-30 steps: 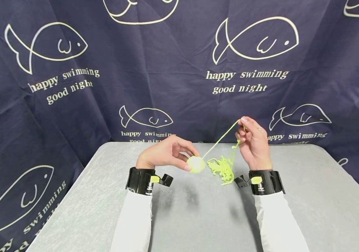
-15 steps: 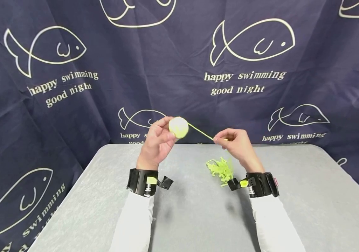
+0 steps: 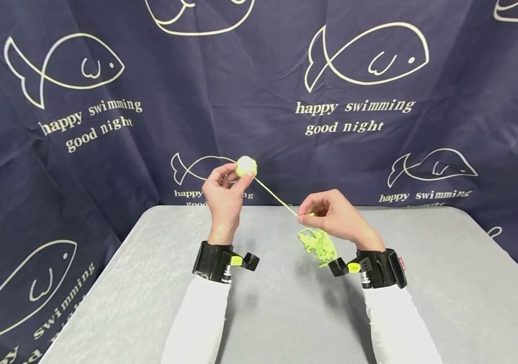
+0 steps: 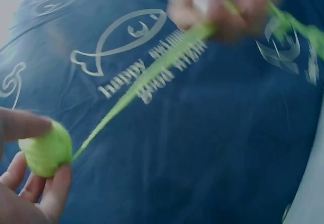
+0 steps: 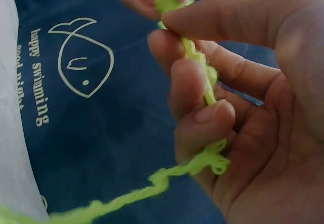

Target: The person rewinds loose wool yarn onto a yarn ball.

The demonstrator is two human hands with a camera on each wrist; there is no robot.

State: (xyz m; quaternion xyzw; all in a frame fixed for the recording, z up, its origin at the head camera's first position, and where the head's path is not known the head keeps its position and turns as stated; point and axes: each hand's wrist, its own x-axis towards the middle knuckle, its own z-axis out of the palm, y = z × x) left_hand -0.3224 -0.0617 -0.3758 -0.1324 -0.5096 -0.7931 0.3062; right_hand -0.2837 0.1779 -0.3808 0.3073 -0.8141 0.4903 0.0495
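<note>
A small yellow-green ball of yarn is held up by my left hand, pinched between thumb and fingertips above the table's far edge. From the ball a taut yarn strand slants down to my right hand. There the thumb and forefinger pinch the strand; in the right wrist view the yarn runs on through the curled fingers and trails out below them. Under the right hand lies a loose tangle of the same yarn, partly hidden by that hand.
Both hands are over a grey table with rounded far corners. Behind it hangs a dark blue curtain printed with fish and words. Black wrist straps with small camera mounts sit on both wrists.
My left hand has risen and turned upward with the yarn ball, shifting left. My right hand has come down and left, still pinching the strand. The tangle stays on the table.
</note>
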